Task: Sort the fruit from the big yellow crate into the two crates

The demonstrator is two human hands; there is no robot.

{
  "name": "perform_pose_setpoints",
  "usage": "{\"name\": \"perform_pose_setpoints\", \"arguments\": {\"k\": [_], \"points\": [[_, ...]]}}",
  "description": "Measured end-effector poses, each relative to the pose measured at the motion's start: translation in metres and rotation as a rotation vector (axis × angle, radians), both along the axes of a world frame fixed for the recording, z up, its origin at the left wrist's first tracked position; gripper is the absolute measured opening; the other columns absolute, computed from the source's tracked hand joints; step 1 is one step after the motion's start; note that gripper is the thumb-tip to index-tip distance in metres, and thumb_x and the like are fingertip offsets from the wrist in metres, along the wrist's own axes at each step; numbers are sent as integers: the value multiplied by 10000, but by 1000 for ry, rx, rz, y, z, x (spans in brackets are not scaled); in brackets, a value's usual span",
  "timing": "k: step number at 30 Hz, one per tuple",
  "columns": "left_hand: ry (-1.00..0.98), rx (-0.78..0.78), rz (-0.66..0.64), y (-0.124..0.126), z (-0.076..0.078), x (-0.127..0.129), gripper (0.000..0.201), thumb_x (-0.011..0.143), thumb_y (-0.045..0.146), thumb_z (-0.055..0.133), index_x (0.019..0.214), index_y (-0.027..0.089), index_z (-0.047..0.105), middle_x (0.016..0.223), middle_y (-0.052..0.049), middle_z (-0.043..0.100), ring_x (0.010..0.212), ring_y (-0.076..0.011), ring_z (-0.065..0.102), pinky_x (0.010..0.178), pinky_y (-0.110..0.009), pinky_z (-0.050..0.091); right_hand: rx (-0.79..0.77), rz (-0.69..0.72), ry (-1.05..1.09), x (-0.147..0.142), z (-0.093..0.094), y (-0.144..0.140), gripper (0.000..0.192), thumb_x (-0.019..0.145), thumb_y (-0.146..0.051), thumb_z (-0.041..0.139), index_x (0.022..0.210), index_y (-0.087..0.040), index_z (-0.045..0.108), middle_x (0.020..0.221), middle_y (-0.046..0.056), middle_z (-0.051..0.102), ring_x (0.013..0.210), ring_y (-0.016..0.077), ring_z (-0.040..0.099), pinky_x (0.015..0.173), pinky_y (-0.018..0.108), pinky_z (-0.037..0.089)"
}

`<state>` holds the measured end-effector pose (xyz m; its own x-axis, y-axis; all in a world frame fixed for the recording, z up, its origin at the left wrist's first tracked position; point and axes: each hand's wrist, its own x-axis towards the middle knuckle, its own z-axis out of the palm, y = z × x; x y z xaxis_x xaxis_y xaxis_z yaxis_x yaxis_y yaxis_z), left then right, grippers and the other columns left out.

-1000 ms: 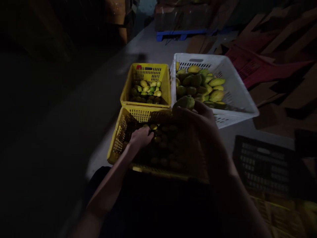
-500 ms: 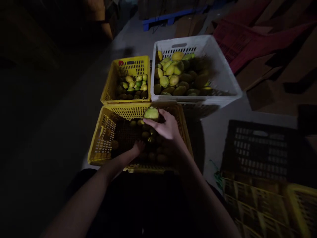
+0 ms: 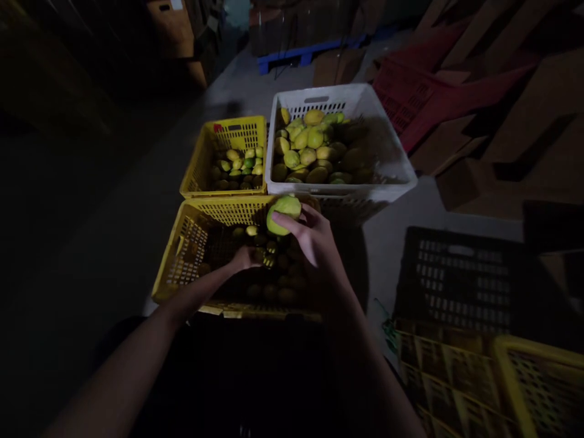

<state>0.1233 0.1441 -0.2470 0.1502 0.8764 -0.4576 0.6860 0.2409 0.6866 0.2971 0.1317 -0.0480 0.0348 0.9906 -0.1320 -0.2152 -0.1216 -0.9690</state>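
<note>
Green-yellow fruit (image 3: 286, 216), grasped in the right hand (image 3: 316, 234), now over the near yellow crate (image 3: 228, 213); a second ago at the far-right white crate (image 3: 342, 190), hence carried clear. Left hand (image 3: 244, 260) low inside the near yellow crate; too dim to tell its grip.

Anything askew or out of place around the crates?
Yes: the red crate looks tilted amid cardboard, right of the upright white crate. A green scrap lies loose on the floor beside the lower-right yellow crates. The fruit in the right hand shows no obvious damage, though the light is dim.
</note>
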Motion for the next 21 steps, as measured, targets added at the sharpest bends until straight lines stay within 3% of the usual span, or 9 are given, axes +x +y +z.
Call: {"name": "perform_pose_setpoints", "arguments": {"k": [5, 9, 12, 16, 21], "points": [[-514, 34, 332, 10, 82, -27, 441, 886, 521, 446, 1078, 165, 623, 1086, -90, 681, 888, -155, 655, 792, -275, 538, -13, 112, 55, -16, 7, 0, 370, 599, -450, 753, 827, -165, 698, 769, 39, 684, 770, 211, 646, 676, 306, 490], [-838, 42, 534, -14, 133, -58, 404, 874, 506, 487, 1011, 161, 646, 969, -71, 701, 732, -102, 652, 736, -220, 544, -43, 79, -46, -36, 5, 0, 407, 555, -445, 778, 834, -164, 686, 819, 51, 683, 754, 203, 632, 639, 290, 481], [-1028, 53, 675, -37, 155, -72, 331, 762, 404, 687, 981, 157, 664, 990, -65, 702, 832, -133, 667, 771, -230, 541, -21, 55, -216, -51, -1, -2, 418, 527, -417, 802, 841, -166, 686, 812, 46, 680, 739, 200, 611, 623, 290, 479], [-1060, 88, 596, -54, 174, -77, 461, 614, 344, 824, 1004, 148, 674, 1053, -74, 694, 951, -212, 668, 874, -330, 536, 93, 145, -272, -65, -13, -11, 396, 535, -365, 816, 864, -186, 686, 781, 21, 686, 713, 191, 617, 646, 293, 491], [-1142, 102, 565, -54, 175, -76, 481, 595, 373, 836, 992, 154, 674, 1018, -63, 705, 896, -200, 686, 906, -351, 524, 117, 178, -158, -77, -24, -17, 415, 545, -327, 831, 911, -199, 682, 871, 32, 714, 791, 210, 647, 718, 309, 505]]}}
